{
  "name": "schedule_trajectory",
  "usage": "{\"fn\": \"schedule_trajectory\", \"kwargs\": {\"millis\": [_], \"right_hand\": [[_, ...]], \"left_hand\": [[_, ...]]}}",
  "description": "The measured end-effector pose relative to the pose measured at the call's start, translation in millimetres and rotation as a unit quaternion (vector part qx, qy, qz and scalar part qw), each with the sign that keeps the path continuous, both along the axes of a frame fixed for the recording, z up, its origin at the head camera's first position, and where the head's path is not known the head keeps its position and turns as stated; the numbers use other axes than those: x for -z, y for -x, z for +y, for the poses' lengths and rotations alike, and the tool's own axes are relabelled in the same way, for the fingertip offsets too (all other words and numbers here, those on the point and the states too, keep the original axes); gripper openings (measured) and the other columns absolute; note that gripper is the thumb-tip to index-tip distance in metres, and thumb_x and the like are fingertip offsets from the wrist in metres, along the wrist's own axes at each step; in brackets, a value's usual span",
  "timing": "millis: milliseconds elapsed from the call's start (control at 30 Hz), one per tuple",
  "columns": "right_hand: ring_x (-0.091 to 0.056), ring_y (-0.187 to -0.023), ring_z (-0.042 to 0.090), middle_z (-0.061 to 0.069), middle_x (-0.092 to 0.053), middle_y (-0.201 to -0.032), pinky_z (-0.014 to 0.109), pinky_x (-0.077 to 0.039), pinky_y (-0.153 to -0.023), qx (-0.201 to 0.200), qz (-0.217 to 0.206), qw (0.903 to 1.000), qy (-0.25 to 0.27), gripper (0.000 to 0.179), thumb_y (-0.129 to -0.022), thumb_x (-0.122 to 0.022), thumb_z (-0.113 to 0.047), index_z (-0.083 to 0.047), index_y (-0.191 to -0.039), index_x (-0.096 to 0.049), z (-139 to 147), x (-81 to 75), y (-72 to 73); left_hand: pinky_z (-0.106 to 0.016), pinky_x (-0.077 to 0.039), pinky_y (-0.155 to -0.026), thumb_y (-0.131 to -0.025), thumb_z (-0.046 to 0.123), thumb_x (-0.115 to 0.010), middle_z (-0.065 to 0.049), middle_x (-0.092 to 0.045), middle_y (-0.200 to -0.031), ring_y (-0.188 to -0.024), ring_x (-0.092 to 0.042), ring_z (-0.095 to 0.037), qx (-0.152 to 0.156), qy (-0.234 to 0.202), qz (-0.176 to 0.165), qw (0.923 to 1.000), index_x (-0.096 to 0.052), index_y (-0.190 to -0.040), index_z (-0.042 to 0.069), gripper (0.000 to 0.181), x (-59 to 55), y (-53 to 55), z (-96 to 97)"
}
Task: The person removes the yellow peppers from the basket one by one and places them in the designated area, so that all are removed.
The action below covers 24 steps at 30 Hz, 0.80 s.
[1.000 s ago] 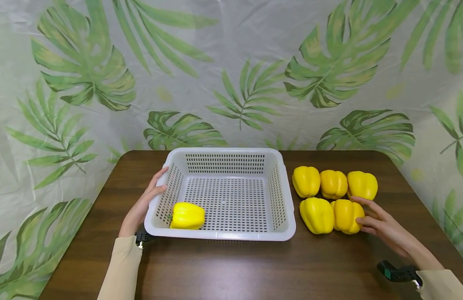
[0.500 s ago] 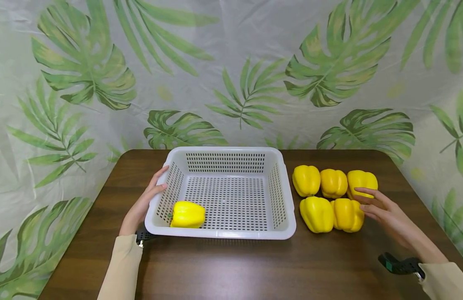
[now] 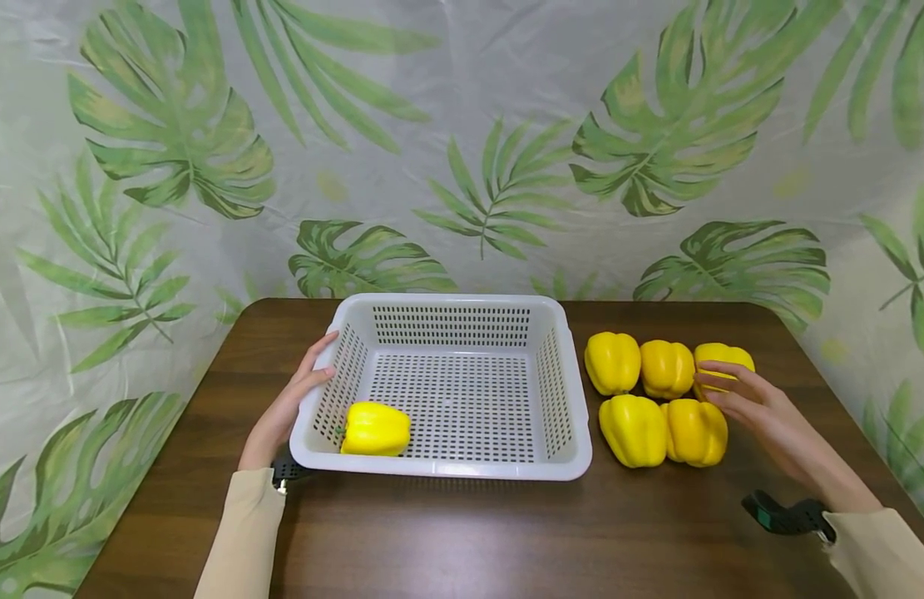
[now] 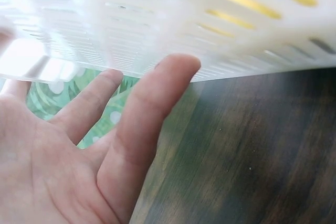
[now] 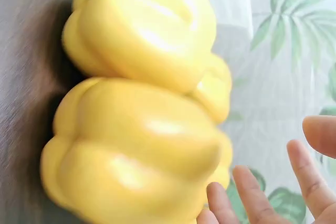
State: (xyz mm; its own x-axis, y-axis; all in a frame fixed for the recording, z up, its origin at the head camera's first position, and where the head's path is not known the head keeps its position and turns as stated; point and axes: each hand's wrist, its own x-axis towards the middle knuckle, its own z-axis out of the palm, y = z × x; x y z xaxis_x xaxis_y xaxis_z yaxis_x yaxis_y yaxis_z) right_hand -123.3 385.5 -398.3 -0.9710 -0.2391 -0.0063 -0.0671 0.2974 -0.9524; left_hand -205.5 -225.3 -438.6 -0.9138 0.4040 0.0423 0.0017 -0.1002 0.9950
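Note:
A white perforated basket (image 3: 447, 467) stands on the table, with one yellow bell pepper (image 3: 377, 429) lying in its near left corner. At the basket's left side is my left hand (image 3: 285, 408), its fingers and thumb extended against the rim and outer wall. My right hand (image 3: 778, 424) is held with spread fingers above the right-hand peppers, holding nothing. It partly covers the back right bell pepper (image 3: 725, 356). Just left of that hand lies the front right bell pepper (image 3: 696, 434); in the right wrist view a yellow pepper (image 5: 136, 156) fills the foreground, close to the fingers.
Other yellow peppers sit right of the basket: a front left pepper (image 3: 632, 431), a back left pepper (image 3: 613, 363) and a back middle pepper (image 3: 667, 368). The brown table (image 3: 462, 541) ends at a leaf-patterned cloth (image 3: 499, 150) behind it.
My right hand has come away from the front right pepper and risen slightly, toward the back right pepper. The left hand, basket and peppers stay where they were.

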Motion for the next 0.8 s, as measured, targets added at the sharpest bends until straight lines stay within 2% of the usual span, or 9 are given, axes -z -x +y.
{"fn": "schedule_trajectory", "kwargs": {"millis": [133, 367, 500, 600, 667, 800], "right_hand": [[-0.05, -0.114, 0.0, -0.004, -0.048, -0.132, 0.013, -0.038, -0.086, -0.019, 0.012, 0.9998, 0.001, 0.041, -0.102, -0.044, -0.009, -0.01, -0.143, -0.039, -16, -8.5, 5.5], [-0.052, -0.114, 0.004, 0.003, -0.047, -0.135, 0.018, -0.041, -0.089, -0.038, 0.0, 0.9993, 0.005, 0.04, -0.102, -0.047, -0.015, -0.012, -0.141, -0.041, -52, -23.0, 18.8], [-0.052, -0.116, 0.008, 0.015, -0.042, -0.14, 0.042, -0.036, -0.101, -0.038, -0.024, 0.999, -0.007, 0.045, -0.1, -0.05, -0.022, -0.009, -0.142, -0.038, -72, -30.0, 26.5], [-0.05, -0.12, 0.017, 0.02, -0.039, -0.142, 0.062, -0.025, -0.101, -0.046, -0.032, 0.9984, -0.007, 0.048, -0.099, -0.051, -0.023, -0.007, -0.142, -0.037, -86, -34.8, 30.8], [-0.048, -0.123, 0.023, 0.02, -0.039, -0.143, 0.064, -0.024, -0.101, -0.054, -0.033, 0.998, -0.005, 0.048, -0.099, -0.053, -0.023, -0.007, -0.142, -0.038, -94, -37.2, 33.7], [-0.043, -0.126, 0.035, 0.017, -0.041, -0.143, 0.06, -0.031, -0.098, -0.074, -0.036, 0.9966, -0.002, 0.046, -0.098, -0.054, -0.022, -0.009, -0.14, -0.04, -110, -40.4, 40.0]], "left_hand": [[-0.068, -0.021, -0.097, -0.101, 0.012, -0.03, -0.02, 0.002, -0.157, -0.136, -0.013, -0.05, 0.001, 0.0, 0.005, 1.0, -0.009, -0.154, 0.026, 0.058, -0.1, -0.9, -0.5], [-0.066, -0.032, -0.093, -0.102, 0.024, -0.037, -0.009, -0.003, -0.157, -0.132, -0.023, -0.046, -0.017, 0.062, -0.021, 0.9977, -0.011, -0.152, 0.034, 0.058, -0.3, -8.9, -4.0], [-0.067, -0.031, -0.093, -0.101, 0.025, -0.037, -0.009, -0.003, -0.157, -0.132, -0.023, -0.047, -0.018, 0.066, -0.019, 0.9975, -0.011, -0.152, 0.035, 0.058, -0.1, -9.9, -4.4], [-0.067, -0.03, -0.094, -0.102, 0.025, -0.037, -0.008, -0.003, -0.157, -0.133, -0.022, -0.046, -0.019, 0.068, -0.019, 0.9973, -0.011, -0.152, 0.035, 0.058, -0.6, -9.7, -4.7], [-0.067, -0.03, -0.094, -0.102, 0.025, -0.038, -0.008, -0.003, -0.157, -0.133, -0.022, -0.046, -0.018, 0.067, -0.021, 0.9974, -0.01, -0.152, 0.035, 0.058, -0.9, -9.5, -4.8], [-0.066, -0.03, -0.095, -0.101, 0.025, -0.038, -0.009, -0.003, -0.157, -0.134, -0.022, -0.046, -0.017, 0.066, -0.026, 0.9973, -0.01, -0.152, 0.035, 0.059, -1.1, -9.0, -4.8]]}}
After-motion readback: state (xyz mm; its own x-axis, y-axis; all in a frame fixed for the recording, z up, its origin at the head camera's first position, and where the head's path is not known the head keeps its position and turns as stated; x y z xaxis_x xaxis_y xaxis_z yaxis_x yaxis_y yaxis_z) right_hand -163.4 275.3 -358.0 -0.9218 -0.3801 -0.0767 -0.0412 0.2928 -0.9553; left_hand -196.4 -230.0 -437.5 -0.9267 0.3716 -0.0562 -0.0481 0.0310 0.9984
